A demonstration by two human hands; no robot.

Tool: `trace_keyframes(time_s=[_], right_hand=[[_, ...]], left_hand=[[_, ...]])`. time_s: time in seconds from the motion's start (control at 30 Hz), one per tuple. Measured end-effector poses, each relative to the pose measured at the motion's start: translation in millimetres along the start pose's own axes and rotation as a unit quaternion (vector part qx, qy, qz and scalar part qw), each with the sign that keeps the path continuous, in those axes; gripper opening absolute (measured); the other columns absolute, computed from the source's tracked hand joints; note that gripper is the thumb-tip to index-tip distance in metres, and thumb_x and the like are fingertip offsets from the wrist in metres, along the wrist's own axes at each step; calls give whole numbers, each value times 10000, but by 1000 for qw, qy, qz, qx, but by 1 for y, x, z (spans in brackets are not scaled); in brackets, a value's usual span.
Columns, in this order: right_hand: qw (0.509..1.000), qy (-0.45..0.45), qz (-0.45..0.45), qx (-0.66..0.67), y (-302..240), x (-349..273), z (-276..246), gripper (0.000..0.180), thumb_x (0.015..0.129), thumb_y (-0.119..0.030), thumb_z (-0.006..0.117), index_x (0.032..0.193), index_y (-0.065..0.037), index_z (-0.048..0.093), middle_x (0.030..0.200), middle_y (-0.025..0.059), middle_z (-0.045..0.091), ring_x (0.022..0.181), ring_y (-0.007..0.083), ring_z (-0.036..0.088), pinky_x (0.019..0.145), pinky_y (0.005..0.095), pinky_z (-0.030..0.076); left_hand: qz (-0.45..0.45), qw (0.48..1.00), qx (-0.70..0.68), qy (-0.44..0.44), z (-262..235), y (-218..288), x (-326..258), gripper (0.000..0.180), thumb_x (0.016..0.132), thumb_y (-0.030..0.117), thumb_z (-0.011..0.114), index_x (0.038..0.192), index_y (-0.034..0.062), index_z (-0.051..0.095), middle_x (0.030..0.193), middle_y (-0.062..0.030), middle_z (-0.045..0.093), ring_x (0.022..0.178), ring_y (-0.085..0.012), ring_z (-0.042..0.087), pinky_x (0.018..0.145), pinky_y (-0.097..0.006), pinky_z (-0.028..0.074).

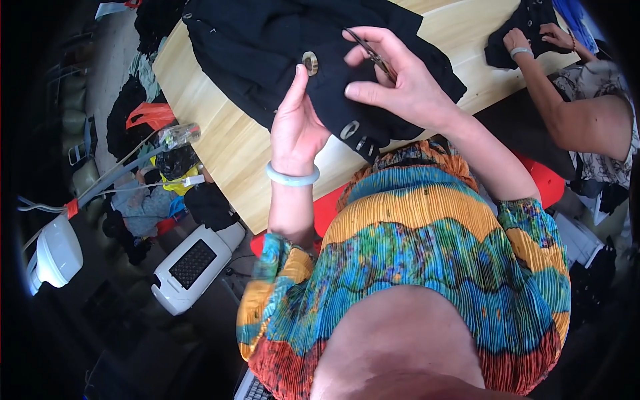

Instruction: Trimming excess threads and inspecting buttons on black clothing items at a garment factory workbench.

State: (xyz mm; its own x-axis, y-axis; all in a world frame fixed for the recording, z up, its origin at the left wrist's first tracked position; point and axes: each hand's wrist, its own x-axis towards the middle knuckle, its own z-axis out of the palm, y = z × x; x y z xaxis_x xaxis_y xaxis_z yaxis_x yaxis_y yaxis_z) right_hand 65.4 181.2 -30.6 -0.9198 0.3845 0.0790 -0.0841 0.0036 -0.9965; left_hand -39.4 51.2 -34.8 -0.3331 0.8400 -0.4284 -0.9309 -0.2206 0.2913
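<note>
A black garment of thick, slightly crinkled cloth lies spread over the near part of a pale wooden table, its lower edge hanging over the table's near side toward the person. Large round buttons with light metallic rims are sewn along its front; one sits just above the left thumb, and further ones run down the hem near the table edge. The left hand rises from below, palm turned toward the person, its thumb pressed on the cloth just beside the upper button and its fingers tucked behind the fabric, so that it grips a fold of the garment. A pale green bangle circles the left wrist. The right hand comes in from the right, bent at the wrist above the cloth, and is closed around small dark scissors, whose thin blades point up and to the left over the garment, near the upper button; its thumb lies across the fabric. Both forearms are bare below the sleeves of a pleated, many-coloured blouse. At the far right corner of the table another person's hands rest on a second dark piece of cloth, well apart.
</note>
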Motion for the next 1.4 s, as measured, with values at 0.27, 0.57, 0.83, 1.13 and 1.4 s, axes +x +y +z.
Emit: trace_keyframes(time_s=[0.27,0.57,0.83,1.13,1.4], right_hand=[[997,-50,57,14,26,8,8,211,710,-93,599,869,28,533,738,27,548,689,63,501,645,188,415],[979,82,147,115,6,22,-6,165,703,-135,615,812,-36,542,661,-45,475,598,13,415,552,156,341],[997,40,64,-1,13,26,-8,235,710,-191,645,842,-27,542,650,-38,457,614,24,419,590,169,352],[996,39,84,-11,17,21,-13,179,747,-144,607,892,-54,550,757,-57,483,714,17,439,679,165,360],[997,24,59,-37,3,16,-9,192,752,-151,606,905,-50,546,764,-48,492,726,19,451,677,164,372]], left_hand=[[27,997,15,76,-22,5,6,341,872,303,406,1001,8,517,964,-117,577,862,-202,574,766,-303,473],[224,884,410,-17,-31,-44,-10,344,810,20,473,1144,-5,390,1017,-8,496,862,-54,453,794,-191,344],[77,988,117,-69,-5,-26,-42,427,732,-65,410,1152,8,380,1088,-92,485,1017,-186,484,892,-299,379],[92,971,211,-66,0,-29,-41,216,867,112,385,1072,52,414,1023,-44,491,912,-125,491,812,-259,388],[55,991,87,-87,-16,-31,-39,365,833,49,419,1193,76,363,1061,-59,496,989,-164,472,855,-323,372]])
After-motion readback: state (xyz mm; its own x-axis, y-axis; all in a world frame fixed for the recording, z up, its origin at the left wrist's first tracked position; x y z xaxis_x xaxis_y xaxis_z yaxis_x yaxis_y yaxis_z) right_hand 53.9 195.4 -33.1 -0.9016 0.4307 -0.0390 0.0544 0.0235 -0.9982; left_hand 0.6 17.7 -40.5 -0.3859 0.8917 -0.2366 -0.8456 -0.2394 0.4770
